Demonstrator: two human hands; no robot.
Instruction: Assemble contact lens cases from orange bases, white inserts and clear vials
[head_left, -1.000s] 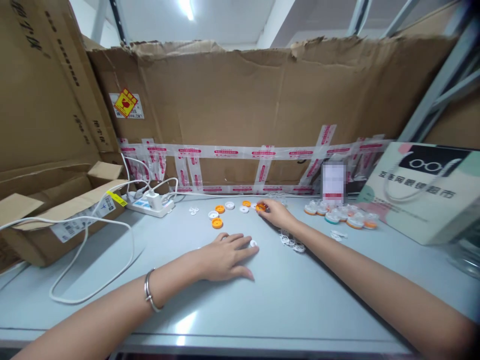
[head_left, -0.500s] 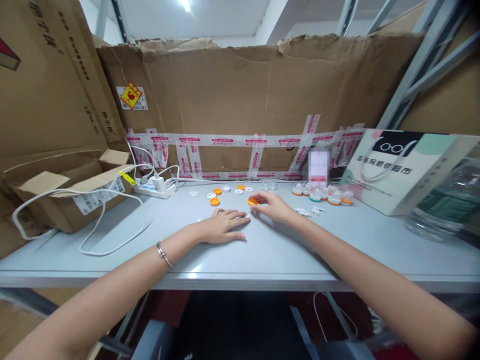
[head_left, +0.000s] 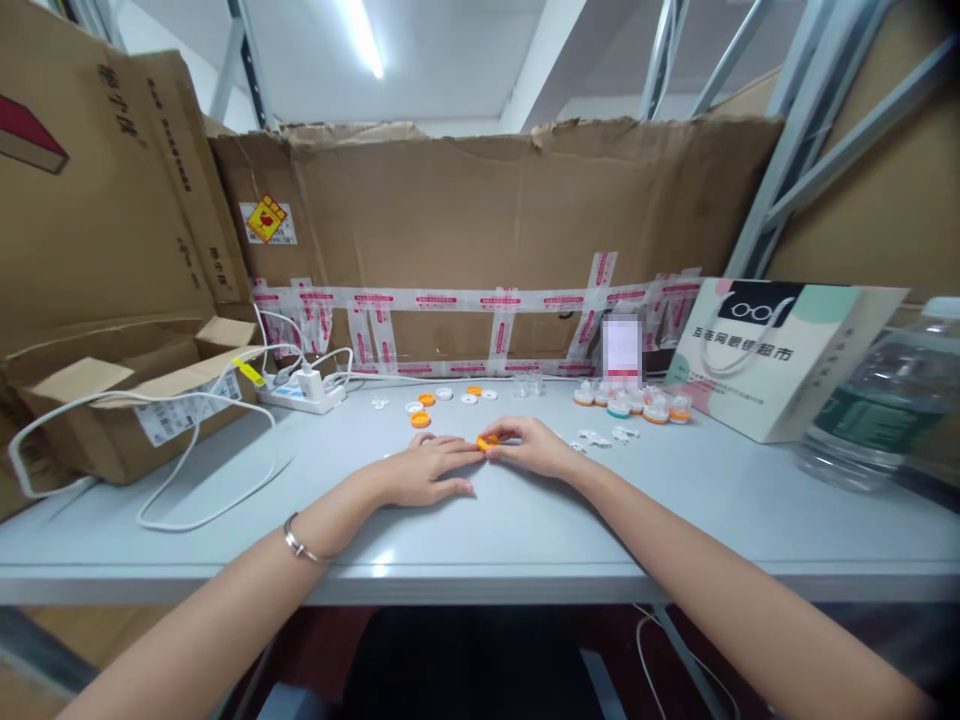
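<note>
Between the thumb and fingers of my right hand (head_left: pixel 531 446) is a round orange plastic cap (head_left: pixel 486 442), held low at the tabletop. My left hand (head_left: pixel 433 470) lies flat on the table with its fingers stretched out, the tips touching or nearly touching the cap's left side. Whether anything lies under the left fingers is hidden. Behind the left hand sit more orange caps (head_left: pixel 420 420) and several white round pieces (head_left: pixel 445 394). Small white plastic parts (head_left: pixel 595 438) are scattered right of my right hand. Farther back stand assembled clear-topped pieces (head_left: pixel 619 406) with orange or teal bases.
A white power strip (head_left: pixel 311 395) with looping cables and an open cardboard box (head_left: pixel 120 400) occupy the left. Clear plastic pieces (head_left: pixel 528 384) stand at the back. A phone (head_left: pixel 622 350), a paper bag (head_left: pixel 780 360) and a water bottle (head_left: pixel 874 420) are on the right.
My right hand has brought the orange cap down and toward me, beside the left fingertips. My left hand stays flat on the table. The camera view has tilted up slightly.
</note>
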